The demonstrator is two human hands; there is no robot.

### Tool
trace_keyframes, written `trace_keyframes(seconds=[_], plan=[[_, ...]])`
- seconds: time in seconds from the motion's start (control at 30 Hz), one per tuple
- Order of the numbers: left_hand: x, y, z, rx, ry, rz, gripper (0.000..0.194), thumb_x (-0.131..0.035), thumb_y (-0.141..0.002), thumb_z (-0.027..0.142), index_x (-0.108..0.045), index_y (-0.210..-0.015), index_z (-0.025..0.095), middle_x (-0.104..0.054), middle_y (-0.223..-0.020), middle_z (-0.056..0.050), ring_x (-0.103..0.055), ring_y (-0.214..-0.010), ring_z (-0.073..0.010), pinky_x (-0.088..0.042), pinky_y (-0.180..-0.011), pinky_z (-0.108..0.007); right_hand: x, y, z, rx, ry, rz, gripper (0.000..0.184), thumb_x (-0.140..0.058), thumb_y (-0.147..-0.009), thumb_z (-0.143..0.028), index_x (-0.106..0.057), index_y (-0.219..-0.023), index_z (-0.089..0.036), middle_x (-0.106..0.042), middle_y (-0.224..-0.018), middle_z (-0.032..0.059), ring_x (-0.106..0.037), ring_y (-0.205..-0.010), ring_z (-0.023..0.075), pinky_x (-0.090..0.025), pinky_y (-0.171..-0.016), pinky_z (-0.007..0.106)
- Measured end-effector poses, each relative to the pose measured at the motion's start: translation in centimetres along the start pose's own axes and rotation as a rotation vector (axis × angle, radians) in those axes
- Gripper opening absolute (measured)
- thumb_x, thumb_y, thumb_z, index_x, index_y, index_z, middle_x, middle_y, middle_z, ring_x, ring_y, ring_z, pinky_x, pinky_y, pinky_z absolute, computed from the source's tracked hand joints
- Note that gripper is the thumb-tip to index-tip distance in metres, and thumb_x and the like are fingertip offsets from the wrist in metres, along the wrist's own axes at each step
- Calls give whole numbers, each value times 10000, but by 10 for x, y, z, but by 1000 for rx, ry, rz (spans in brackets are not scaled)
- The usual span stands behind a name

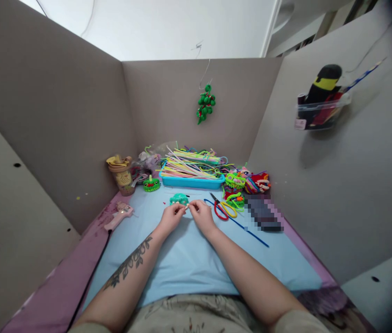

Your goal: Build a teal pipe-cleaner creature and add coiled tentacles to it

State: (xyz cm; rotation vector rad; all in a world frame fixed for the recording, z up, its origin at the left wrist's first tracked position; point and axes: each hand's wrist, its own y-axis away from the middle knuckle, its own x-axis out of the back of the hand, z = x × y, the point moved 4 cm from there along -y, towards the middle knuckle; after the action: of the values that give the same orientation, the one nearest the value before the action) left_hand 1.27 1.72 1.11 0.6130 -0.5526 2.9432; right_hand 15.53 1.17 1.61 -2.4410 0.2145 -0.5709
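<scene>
My left hand (172,217) and my right hand (201,214) meet over the middle of the blue cloth (178,268). Both are closed in a pinch, fingertips almost touching, on a small pale piece (186,206) too small to name. Just beyond my fingers sits a teal fuzzy figure (179,198), its lower part hidden by them. Right of my right hand lie scissors (220,210) with red and yellow handles. A dark blue pipe cleaner (251,234) stretches across the cloth beside them.
At the back stands a blue tray (192,182) heaped with pipe cleaners. Fuzzy figures (234,181) crowd the right; a green one (152,184) sits left. A pink glue gun (119,217), a cup (122,175) and a pixelated dark object (263,212) flank the workspace. Grey panels (196,129) enclose it.
</scene>
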Motion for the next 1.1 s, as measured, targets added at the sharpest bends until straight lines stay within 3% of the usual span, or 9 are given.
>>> trace_keyframes(seconds=[0.23,0.37,0.57,0.7,0.83,1.1], plan=[[-2,0,-10,78,113,29,255,-518,-772,352,-579,-626,153,-576,-598,-3,-508,-603,-138,-382,-595,-242,-8,8,-15,441,374,-115,215,-407,-900,-152,-606,-819,-168,-584,-751,73,-549,-747,193,-457,-703,300],[-4,0,-13,122,160,57,257,-531,-747,373,-579,-625,152,-574,-584,-5,-506,-591,-140,-384,-577,-243,-14,13,-17,494,507,-144,234,-406,-901,-133,-609,-793,-172,-575,-737,82,-532,-698,198,-453,-646,304],[-1,3,-12,197,243,76,299,-584,-718,426,-582,-632,139,-525,-532,19,-431,-509,-107,-318,-499,-222,-16,16,-19,519,462,-121,247,-404,-900,-128,-648,-877,-152,-604,-765,103,-558,-718,213,-470,-648,321],[2,2,-8,167,262,89,292,-579,-725,413,-559,-609,146,-500,-527,30,-416,-509,-98,-314,-503,-219,-12,13,-17,451,201,-113,251,-424,-890,-139,-659,-964,-185,-635,-801,81,-584,-752,187,-494,-698,311],[1,-1,-2,61,217,81,277,-520,-768,368,-522,-586,158,-499,-554,23,-442,-553,-111,-344,-554,-231,-4,7,-14,267,-73,-68,171,-514,-853,-191,-684,-862,-206,-654,-786,52,-600,-761,171,-496,-717,308],[2,-1,2,45,182,55,195,-538,-772,310,-595,-678,149,-576,-620,-8,-506,-589,-132,-384,-582,-243,-7,4,3,-147,-240,-71,204,-617,-752,-363,-666,-699,-172,-635,-678,28,-556,-626,152,-448,-590,260]])
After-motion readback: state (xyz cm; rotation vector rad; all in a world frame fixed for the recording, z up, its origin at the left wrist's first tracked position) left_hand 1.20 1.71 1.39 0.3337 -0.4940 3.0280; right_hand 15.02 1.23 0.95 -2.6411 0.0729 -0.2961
